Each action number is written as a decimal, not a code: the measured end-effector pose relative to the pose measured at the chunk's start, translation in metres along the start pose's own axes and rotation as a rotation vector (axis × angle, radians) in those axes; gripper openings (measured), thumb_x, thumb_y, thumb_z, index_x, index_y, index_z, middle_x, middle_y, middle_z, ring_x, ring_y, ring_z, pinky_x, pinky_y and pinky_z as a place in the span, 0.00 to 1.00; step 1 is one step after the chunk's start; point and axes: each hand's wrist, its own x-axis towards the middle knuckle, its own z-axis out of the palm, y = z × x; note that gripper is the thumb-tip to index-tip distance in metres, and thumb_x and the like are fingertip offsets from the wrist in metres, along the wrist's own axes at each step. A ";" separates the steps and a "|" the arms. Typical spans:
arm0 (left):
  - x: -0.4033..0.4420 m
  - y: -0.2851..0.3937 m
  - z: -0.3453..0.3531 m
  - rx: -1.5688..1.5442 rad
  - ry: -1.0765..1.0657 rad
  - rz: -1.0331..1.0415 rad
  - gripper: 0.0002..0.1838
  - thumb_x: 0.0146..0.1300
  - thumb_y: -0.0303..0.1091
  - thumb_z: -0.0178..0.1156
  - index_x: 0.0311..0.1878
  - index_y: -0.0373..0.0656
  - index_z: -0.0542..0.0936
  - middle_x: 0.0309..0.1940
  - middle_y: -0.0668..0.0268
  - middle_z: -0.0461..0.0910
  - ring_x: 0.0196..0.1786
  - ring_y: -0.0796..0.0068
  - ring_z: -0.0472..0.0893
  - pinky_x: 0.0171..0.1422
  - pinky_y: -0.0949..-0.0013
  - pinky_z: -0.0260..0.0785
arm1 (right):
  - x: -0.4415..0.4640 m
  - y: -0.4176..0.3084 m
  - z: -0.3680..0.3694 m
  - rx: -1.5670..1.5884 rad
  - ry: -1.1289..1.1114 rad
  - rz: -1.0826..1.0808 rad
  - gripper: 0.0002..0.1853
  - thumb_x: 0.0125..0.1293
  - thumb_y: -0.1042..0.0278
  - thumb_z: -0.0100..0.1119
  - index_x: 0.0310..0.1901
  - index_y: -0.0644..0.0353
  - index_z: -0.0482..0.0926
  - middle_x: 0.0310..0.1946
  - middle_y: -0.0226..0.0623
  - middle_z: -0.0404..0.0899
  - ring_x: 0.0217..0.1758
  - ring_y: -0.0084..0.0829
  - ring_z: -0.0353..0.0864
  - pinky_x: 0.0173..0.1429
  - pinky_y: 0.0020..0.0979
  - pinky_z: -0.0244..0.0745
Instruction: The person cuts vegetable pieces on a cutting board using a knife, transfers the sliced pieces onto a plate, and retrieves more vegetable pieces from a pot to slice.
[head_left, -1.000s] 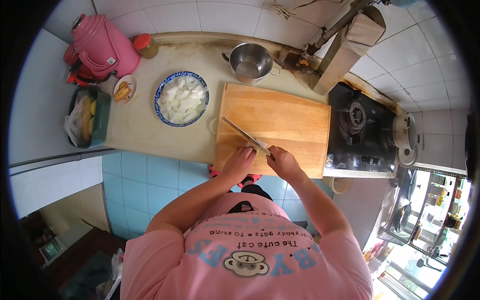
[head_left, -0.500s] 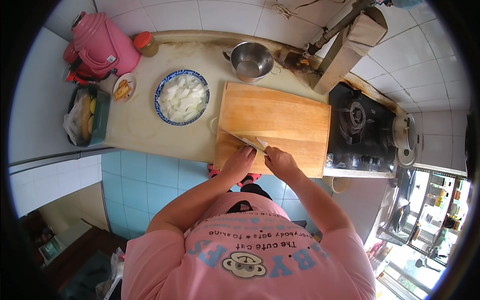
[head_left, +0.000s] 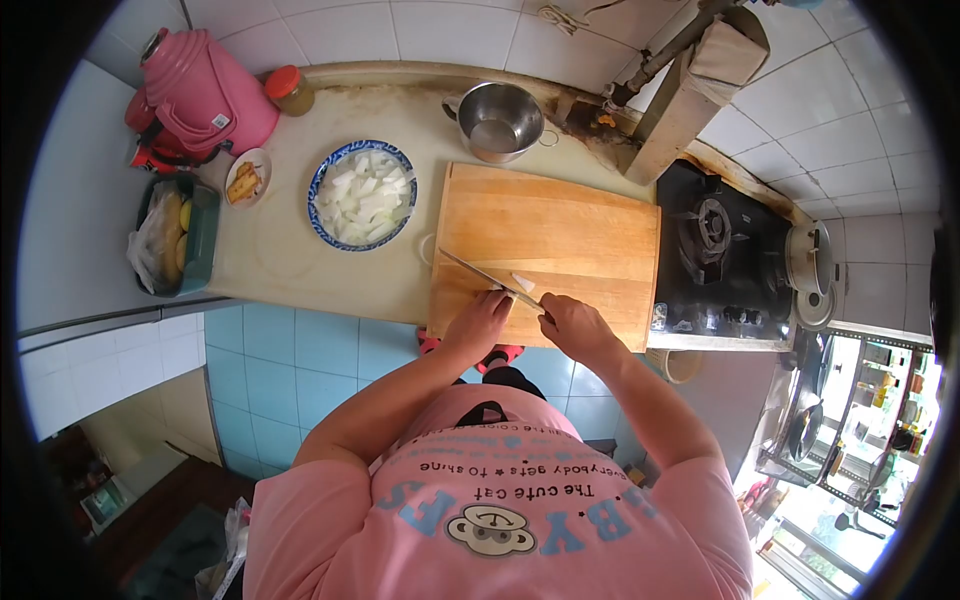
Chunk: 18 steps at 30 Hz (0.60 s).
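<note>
A wooden cutting board (head_left: 560,220) lies in front of me. My right hand (head_left: 575,325) is closed round the handle of a knife (head_left: 485,275), whose blade slants up and left across the board's lower part. Against the near side of the blade, my left hand (head_left: 480,320) has its fingers bent and pressed down on a small white piece, mostly hidden. Another pale piece (head_left: 523,282) lies just beyond the blade. Left of the board stands a blue-rimmed bowl (head_left: 362,195) full of white cut pieces.
A metal pot (head_left: 500,122) stands behind the board, a black gas stove (head_left: 725,260) to its right. On the left are a small plate of brown food (head_left: 248,178), a red-lidded jar (head_left: 290,90), a pink thermos (head_left: 210,95) and a green bin (head_left: 200,235).
A pale piece has come to lie apart on the far side of the blade. The knife and my right hand have shifted slightly; my left hand has barely moved.
</note>
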 end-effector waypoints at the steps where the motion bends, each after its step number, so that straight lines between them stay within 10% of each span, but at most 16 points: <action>1: 0.000 0.000 0.000 0.000 0.000 -0.002 0.18 0.62 0.28 0.55 0.55 0.32 0.76 0.56 0.53 0.75 0.59 0.57 0.76 0.64 0.63 0.73 | 0.001 0.000 0.001 -0.001 -0.002 -0.001 0.08 0.68 0.67 0.56 0.41 0.64 0.74 0.30 0.52 0.80 0.35 0.53 0.83 0.41 0.49 0.78; 18: 0.000 0.000 -0.006 -0.030 0.002 -0.009 0.15 0.62 0.28 0.55 0.52 0.34 0.77 0.49 0.55 0.75 0.55 0.57 0.76 0.63 0.61 0.73 | -0.001 0.004 0.014 0.101 0.056 0.047 0.09 0.68 0.66 0.59 0.40 0.64 0.73 0.33 0.51 0.81 0.36 0.54 0.82 0.42 0.50 0.77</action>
